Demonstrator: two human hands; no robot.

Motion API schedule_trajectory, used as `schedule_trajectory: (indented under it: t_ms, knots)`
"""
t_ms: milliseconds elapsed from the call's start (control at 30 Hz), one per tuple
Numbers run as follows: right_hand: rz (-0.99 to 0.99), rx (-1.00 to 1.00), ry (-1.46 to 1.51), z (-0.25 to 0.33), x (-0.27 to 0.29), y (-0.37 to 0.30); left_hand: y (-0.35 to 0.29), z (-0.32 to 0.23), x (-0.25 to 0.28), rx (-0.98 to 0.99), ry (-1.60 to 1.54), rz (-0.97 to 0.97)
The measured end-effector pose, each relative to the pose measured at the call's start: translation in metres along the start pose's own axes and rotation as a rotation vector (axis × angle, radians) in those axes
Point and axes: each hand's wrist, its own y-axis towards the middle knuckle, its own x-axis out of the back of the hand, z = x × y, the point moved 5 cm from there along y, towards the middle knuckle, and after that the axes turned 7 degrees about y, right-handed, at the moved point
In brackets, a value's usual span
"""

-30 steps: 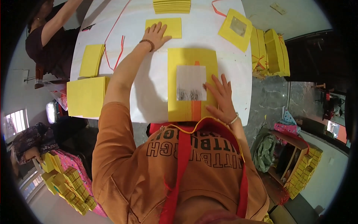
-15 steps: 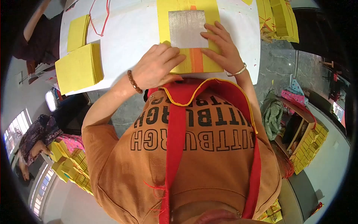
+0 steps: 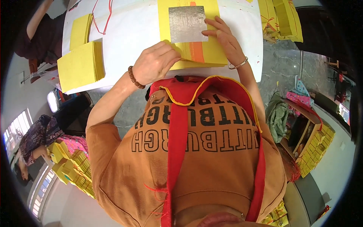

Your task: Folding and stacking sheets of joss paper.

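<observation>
A stack of yellow paper (image 3: 211, 49) lies before me on the white table, with an orange stripe (image 3: 197, 52) down its middle. On top of it is a square silver foil sheet (image 3: 187, 23). My left hand (image 3: 157, 62) is closed at the stack's near left corner, its fingers curled against the paper edge; the fingertips are partly hidden. Fingers apart, my right hand (image 3: 227, 41) rests on the right side of the stack, with fingertips at the foil's right edge.
Two more yellow paper stacks (image 3: 77, 70) (image 3: 80, 32) stand at the table's left, near a loop of red string (image 3: 104, 30). Yellow bundles tied with red string (image 3: 280, 20) are at the far right. Another person's arm (image 3: 38, 19) shows at the far left.
My left hand has shifted slightly left, its fingers curled more tightly at the paper corner. My right hand's fingers have moved a little along the foil's right edge. The view has shifted slightly.
</observation>
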Motion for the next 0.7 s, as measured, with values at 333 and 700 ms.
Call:
schedule_trajectory:
  t_ms: [333, 700]
  knots:
    - [0.005, -0.035, 0.017, 0.001, 0.000, 0.001, 0.000, 0.016, 0.001, 0.141, -0.129, -0.010]
    - [0.030, -0.017, 0.132, 0.002, 0.002, 0.000, -0.015, 0.055, -0.018, 0.616, -0.595, -0.015]
